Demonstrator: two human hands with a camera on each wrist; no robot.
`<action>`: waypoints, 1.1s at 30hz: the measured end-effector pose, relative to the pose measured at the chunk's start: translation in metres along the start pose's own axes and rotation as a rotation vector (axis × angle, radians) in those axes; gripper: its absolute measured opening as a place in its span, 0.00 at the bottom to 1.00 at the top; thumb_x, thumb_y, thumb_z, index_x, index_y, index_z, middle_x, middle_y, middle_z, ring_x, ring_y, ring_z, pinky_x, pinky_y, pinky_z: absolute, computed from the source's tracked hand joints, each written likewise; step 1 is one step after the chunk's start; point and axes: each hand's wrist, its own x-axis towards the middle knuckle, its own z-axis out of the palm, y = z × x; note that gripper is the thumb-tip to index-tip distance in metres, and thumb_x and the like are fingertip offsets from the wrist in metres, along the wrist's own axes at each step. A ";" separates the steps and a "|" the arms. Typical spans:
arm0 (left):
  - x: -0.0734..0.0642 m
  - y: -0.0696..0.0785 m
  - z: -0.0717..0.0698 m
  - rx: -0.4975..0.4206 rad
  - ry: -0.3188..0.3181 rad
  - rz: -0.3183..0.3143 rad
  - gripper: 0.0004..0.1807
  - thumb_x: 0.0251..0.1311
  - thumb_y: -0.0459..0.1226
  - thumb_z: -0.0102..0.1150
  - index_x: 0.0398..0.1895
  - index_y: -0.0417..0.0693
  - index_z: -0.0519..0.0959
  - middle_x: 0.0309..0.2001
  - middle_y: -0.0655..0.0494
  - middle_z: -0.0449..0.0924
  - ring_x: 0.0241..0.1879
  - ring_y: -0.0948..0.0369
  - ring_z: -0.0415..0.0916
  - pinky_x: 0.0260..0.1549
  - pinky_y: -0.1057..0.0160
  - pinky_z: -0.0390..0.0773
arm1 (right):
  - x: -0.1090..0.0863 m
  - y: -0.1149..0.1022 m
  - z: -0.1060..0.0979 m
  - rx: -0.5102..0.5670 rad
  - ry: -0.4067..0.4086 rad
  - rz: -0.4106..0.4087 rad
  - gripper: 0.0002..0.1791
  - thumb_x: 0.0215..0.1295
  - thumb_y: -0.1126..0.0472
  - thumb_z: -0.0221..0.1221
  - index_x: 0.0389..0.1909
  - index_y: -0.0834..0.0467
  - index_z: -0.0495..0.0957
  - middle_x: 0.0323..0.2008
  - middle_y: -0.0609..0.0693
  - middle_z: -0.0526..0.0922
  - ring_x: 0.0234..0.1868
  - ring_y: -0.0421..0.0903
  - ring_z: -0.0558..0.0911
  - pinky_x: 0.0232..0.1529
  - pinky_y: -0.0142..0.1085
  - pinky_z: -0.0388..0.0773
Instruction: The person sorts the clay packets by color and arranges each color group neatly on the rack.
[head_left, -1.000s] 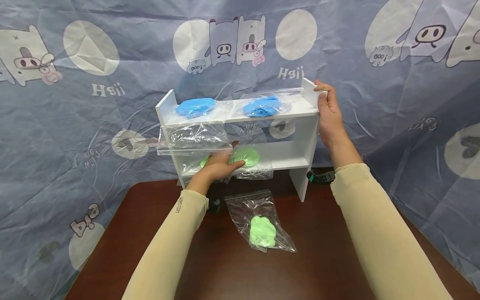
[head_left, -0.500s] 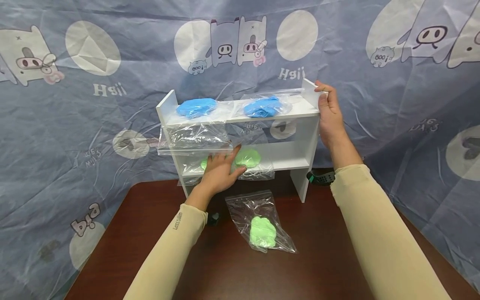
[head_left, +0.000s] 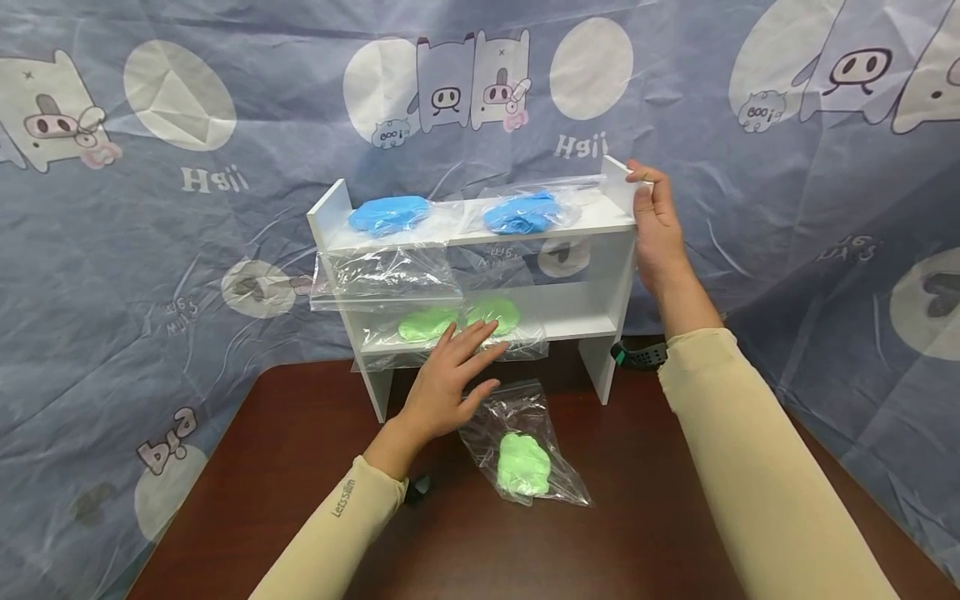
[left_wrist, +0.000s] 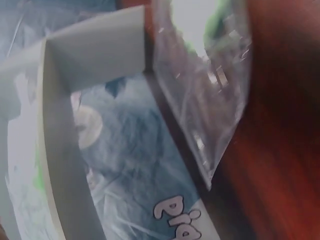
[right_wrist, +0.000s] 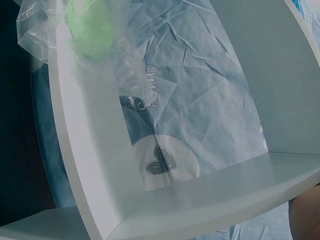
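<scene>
A white two-tier shelf (head_left: 577,310) stands at the back of the table. My right hand (head_left: 658,237) grips the top of its right side panel, fingers hooked over the edge. On the lower tier lie two clear bags with flattened green putty-like lumps, one left (head_left: 426,327) and one right (head_left: 493,313). My left hand (head_left: 441,390) hovers in front of that tier with spread fingers and holds nothing; its fingertips overlap the right lump's bag. Another bagged green lump (head_left: 523,464) lies on the table, and the left wrist view shows a bag (left_wrist: 205,100) with green inside.
The upper tier carries two bagged blue lumps, left (head_left: 388,215) and right (head_left: 522,214). The left one's transparent bag end (head_left: 390,279) droops over the front edge. Behind hangs a printed blue-grey cloth (head_left: 285,108); the table (head_left: 300,433) is dark red-brown.
My left hand has drawn back from the lower tier, down and toward me, uncovering the left green lump in its bag. The right hand stays on the side panel.
</scene>
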 end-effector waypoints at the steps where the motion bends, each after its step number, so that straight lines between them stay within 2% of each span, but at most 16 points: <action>1: -0.002 0.004 0.001 -0.013 0.003 0.032 0.29 0.65 0.45 0.61 0.70 0.52 0.71 0.74 0.47 0.65 0.74 0.49 0.61 0.71 0.37 0.58 | 0.001 0.001 0.000 0.000 0.002 0.002 0.11 0.79 0.52 0.39 0.52 0.48 0.68 0.79 0.45 0.53 0.79 0.40 0.49 0.74 0.34 0.46; 4: -0.007 0.014 0.003 -0.033 -0.021 0.111 0.30 0.63 0.45 0.62 0.69 0.52 0.72 0.73 0.47 0.66 0.73 0.49 0.63 0.70 0.39 0.60 | 0.003 0.003 0.000 0.008 0.010 0.001 0.11 0.78 0.52 0.40 0.51 0.48 0.68 0.79 0.45 0.53 0.79 0.39 0.49 0.73 0.33 0.46; 6: -0.010 0.019 0.006 -0.040 -0.061 0.146 0.30 0.64 0.46 0.61 0.69 0.53 0.72 0.73 0.47 0.67 0.73 0.50 0.63 0.70 0.40 0.61 | 0.004 0.004 -0.001 0.013 0.012 -0.003 0.10 0.78 0.52 0.40 0.51 0.46 0.68 0.79 0.45 0.53 0.79 0.40 0.49 0.73 0.33 0.47; 10: -0.021 0.026 0.013 -0.051 -0.185 0.155 0.31 0.66 0.51 0.59 0.72 0.57 0.69 0.75 0.51 0.63 0.75 0.53 0.62 0.72 0.44 0.61 | 0.004 0.003 -0.001 0.005 0.006 -0.001 0.10 0.78 0.51 0.39 0.51 0.45 0.68 0.79 0.44 0.53 0.79 0.40 0.49 0.75 0.37 0.45; 14: -0.032 0.029 0.022 -0.082 -0.309 0.116 0.36 0.65 0.55 0.59 0.75 0.60 0.64 0.76 0.55 0.61 0.74 0.57 0.63 0.73 0.50 0.62 | 0.001 0.001 -0.001 -0.013 0.004 0.011 0.11 0.79 0.52 0.38 0.51 0.45 0.68 0.79 0.44 0.52 0.80 0.40 0.48 0.77 0.43 0.43; 19: -0.042 0.031 0.033 -0.132 -0.402 0.063 0.41 0.62 0.58 0.60 0.76 0.59 0.61 0.77 0.57 0.59 0.73 0.59 0.63 0.71 0.54 0.65 | -0.001 -0.002 0.001 -0.005 0.009 0.009 0.10 0.80 0.54 0.38 0.50 0.45 0.68 0.79 0.46 0.51 0.80 0.41 0.48 0.76 0.40 0.45; 21: -0.046 0.032 0.037 -0.142 -0.431 0.042 0.43 0.61 0.60 0.61 0.77 0.58 0.61 0.78 0.57 0.57 0.74 0.58 0.62 0.71 0.53 0.65 | -0.003 -0.004 0.002 -0.005 0.007 0.010 0.10 0.79 0.54 0.38 0.50 0.45 0.68 0.79 0.46 0.51 0.80 0.41 0.48 0.75 0.38 0.45; 25: -0.054 0.033 0.044 -0.196 -0.514 -0.049 0.46 0.59 0.61 0.61 0.78 0.58 0.58 0.80 0.61 0.51 0.76 0.57 0.58 0.72 0.48 0.62 | -0.006 -0.008 0.004 0.014 0.005 0.006 0.10 0.79 0.53 0.39 0.50 0.46 0.68 0.79 0.47 0.52 0.79 0.41 0.49 0.75 0.37 0.46; 28: -0.059 0.032 0.050 -0.247 -0.552 -0.125 0.47 0.58 0.61 0.62 0.78 0.59 0.56 0.80 0.63 0.49 0.76 0.57 0.58 0.72 0.44 0.61 | -0.007 -0.009 0.005 0.033 0.008 -0.003 0.09 0.79 0.54 0.39 0.50 0.47 0.68 0.79 0.48 0.51 0.79 0.42 0.49 0.75 0.37 0.46; 33: -0.069 0.026 0.061 -0.286 -0.560 -0.199 0.48 0.57 0.60 0.64 0.78 0.58 0.57 0.80 0.59 0.52 0.76 0.55 0.59 0.71 0.41 0.61 | -0.006 -0.009 0.006 0.048 0.009 -0.016 0.09 0.78 0.54 0.39 0.48 0.46 0.68 0.79 0.51 0.51 0.79 0.42 0.49 0.74 0.34 0.46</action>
